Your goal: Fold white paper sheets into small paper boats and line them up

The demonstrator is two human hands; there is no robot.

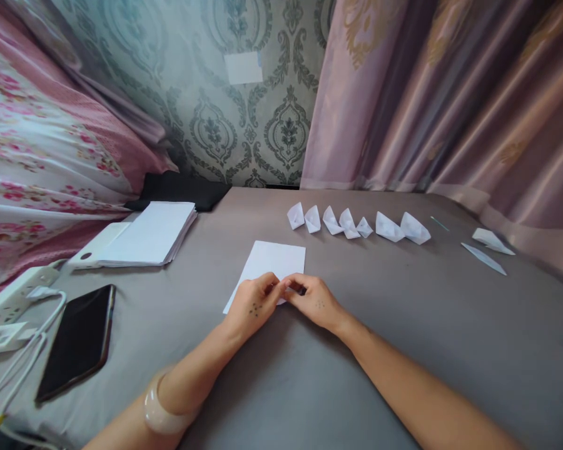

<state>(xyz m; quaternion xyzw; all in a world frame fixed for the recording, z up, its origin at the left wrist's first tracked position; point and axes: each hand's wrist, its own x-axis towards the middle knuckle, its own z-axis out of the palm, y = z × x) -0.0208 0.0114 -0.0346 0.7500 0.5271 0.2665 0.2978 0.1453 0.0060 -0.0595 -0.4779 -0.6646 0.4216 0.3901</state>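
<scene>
- Head view: white paper sheet (pixel 278 259) lies on the grey-covered bench (pixel 431 325), directly in front of the person, near side at the hands.
- Sheet's far edge runs roughly crosswise; left edge slants from near-left to far-right. Near-right part lies under the fingers, so which side is longer cannot be told.
- Edges and room: bare cover to the right of the sheet, and a narrower bare strip between its far edge and the row of folded paper boats (pixel 349 225), seven counted, beyond and to the right.
- Left side: paper stack (pixel 147 234) well apart from the sheet; dark phone (pixel 77 344) nearer the person.
- Far right: two slim folded paper pieces (pixel 484 258), close together.
- Left hand (pixel 253 301): fingers curled, thumb and fingertips pinched at the sheet's near edge.
- Right hand (pixel 316 302): likewise nearly closed, pinching paper there; fingertips of both meet.
</scene>
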